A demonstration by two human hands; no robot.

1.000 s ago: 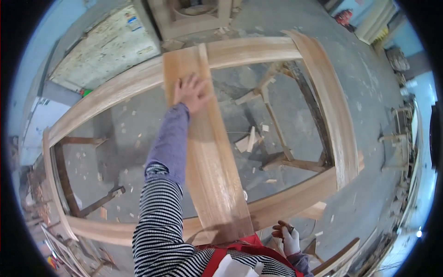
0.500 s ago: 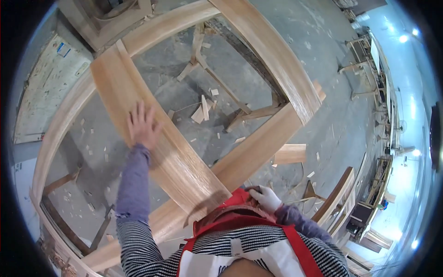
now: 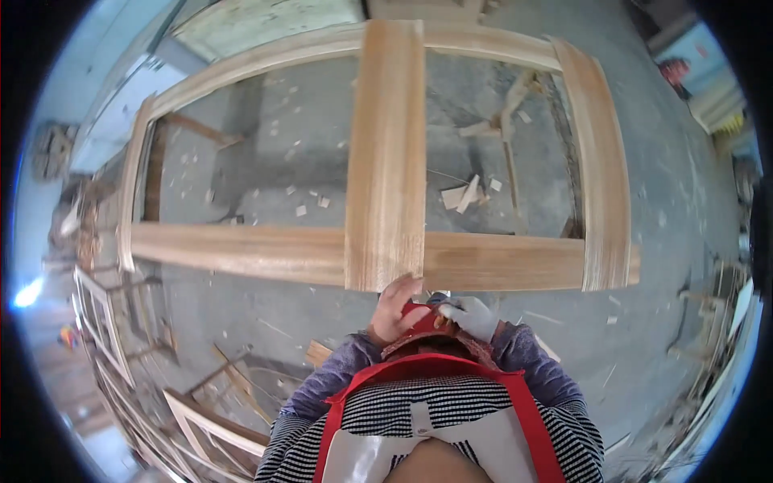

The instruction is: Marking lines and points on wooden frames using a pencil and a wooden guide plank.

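A large wooden frame lies in front of me, with a wide middle board (image 3: 385, 153) running across it from far to near. My left hand (image 3: 394, 308), bare, is at the near end of this board with its fingers stretched out; whether they touch the wood I cannot tell. My right hand (image 3: 473, 317), in a whitish glove, is closed in front of the red apron (image 3: 420, 320). Something small and dark shows by its fingers, too hidden to name. The near rail (image 3: 507, 262) passes just beyond both hands.
A right end board (image 3: 600, 161) and a thin left end piece (image 3: 133, 193) close the frame. Wood scraps (image 3: 463, 195) lie on the grey floor beneath it. Behind me to the left stand more wooden frames (image 3: 213, 427). A pale panel (image 3: 266, 20) is at the far side.
My left hand has left the top of the middle board and come back close to my body, near the right hand. My view has turned, so the frame now lies squarely before me.
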